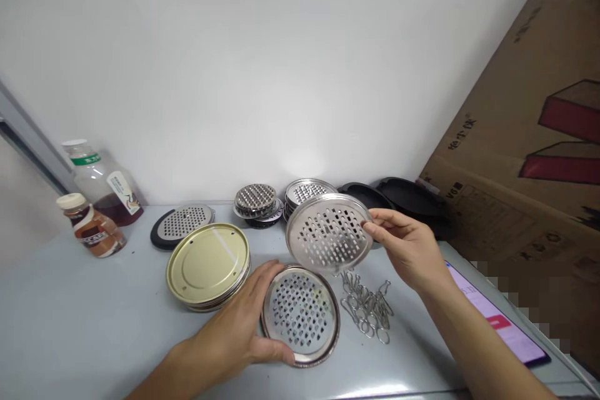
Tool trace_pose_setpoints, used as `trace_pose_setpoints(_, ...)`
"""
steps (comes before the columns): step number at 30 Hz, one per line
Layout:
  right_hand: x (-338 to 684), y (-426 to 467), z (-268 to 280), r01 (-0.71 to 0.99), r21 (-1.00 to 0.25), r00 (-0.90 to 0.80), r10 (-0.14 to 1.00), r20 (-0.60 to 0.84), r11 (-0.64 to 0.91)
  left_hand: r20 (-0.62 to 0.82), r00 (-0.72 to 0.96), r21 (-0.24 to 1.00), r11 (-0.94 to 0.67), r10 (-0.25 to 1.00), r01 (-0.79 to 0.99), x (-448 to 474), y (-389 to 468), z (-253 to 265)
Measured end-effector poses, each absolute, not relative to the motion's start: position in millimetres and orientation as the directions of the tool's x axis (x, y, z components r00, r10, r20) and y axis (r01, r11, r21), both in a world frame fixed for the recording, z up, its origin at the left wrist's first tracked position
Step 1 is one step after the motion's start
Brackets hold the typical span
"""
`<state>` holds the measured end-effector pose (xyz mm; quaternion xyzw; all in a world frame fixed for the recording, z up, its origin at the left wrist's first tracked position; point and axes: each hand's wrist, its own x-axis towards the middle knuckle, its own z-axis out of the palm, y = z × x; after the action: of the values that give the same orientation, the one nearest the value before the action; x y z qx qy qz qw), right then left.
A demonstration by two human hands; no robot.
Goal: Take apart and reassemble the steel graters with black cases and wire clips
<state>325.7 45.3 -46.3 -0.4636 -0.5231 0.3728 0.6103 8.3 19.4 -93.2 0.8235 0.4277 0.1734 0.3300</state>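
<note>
My right hand (409,249) pinches the right edge of a round metal grater plate (330,234), raised and tilted above the table. Below it, my left hand (246,325) is closed round the left edge of another round grater plate (300,312) with a raised rim. To the right of this lower plate lies a heap of metal wire clips with ring ends (368,306). Left of my left hand stands a stack of gold-coloured round lids (206,262). Behind the raised plate, partly hidden, is a stack of grater plates (309,189).
Smaller grater discs (255,200) are piled near the wall. A grater disc with a black rim (182,226) lies at left, by a brown-labelled bottle (91,228) and a clear bottle (105,184). Black round trays (412,200), a lit tablet (501,319) and a cardboard box (515,187) are right.
</note>
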Motion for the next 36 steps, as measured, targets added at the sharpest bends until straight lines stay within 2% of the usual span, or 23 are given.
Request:
trace_pose_setpoints(2, 328, 52, -61, -0.153, -0.986, 0.064, 0.997, 0.051, 0.061, -0.033, 0.515, 0.717, -0.339, 0.856, 0.609, 4, 11, -102)
trace_pose_setpoints(5, 324, 57, -80, -0.219, -0.949, -0.14, 0.97, -0.198, -0.225, -0.072, 0.453, 0.726, -0.264, 0.889, 0.635, 4, 1, -116)
trace_pose_setpoints(8, 314, 54, -92, -0.208, -0.906, -0.259, 0.914, -0.313, -0.369, -0.015, 0.438, 0.709, -0.299, 0.899, 0.639, 8, -1, -125)
trace_pose_setpoints(10, 305, 50, -97, -0.205, -0.902, -0.268, 0.908, -0.323, -0.381, 0.042, 0.444, 0.689, -0.348, 0.895, 0.636, 10, -1, -128)
trace_pose_setpoints(16, 283, 44, -107, -0.034, -0.972, -0.227, 0.949, -0.219, -0.232, 0.08, 0.471, 0.614, -0.416, 0.879, 0.671, 8, 1, -135)
trace_pose_setpoints(19, 280, 44, -110, 0.148, -0.984, -0.19, 0.973, -0.129, -0.102, 0.09, 0.478, 0.591, -0.433, 0.874, 0.681, 7, 2, -136)
trace_pose_setpoints(23, 278, 42, -108, 0.462, -0.877, -0.185, 0.981, 0.05, 0.132, 0.124, 0.46, 0.56, -0.444, 0.879, 0.699, 8, 3, -135)
trace_pose_setpoints(26, 278, 38, -104, 0.603, -0.757, -0.212, 0.965, 0.154, 0.253, 0.133, 0.471, 0.523, -0.466, 0.872, 0.714, 7, 3, -137)
trace_pose_setpoints(31, 280, 35, -97, 0.668, -0.655, -0.296, 0.934, 0.202, 0.353, 0.191, 0.483, 0.465, -0.512, 0.855, 0.723, 2, 4, -145)
trace_pose_setpoints(36, 291, 31, -86, 0.69, -0.614, -0.389, 0.912, 0.132, 0.383, 0.186, 0.489, 0.45, -0.516, 0.852, 0.729, 0, 7, -147)
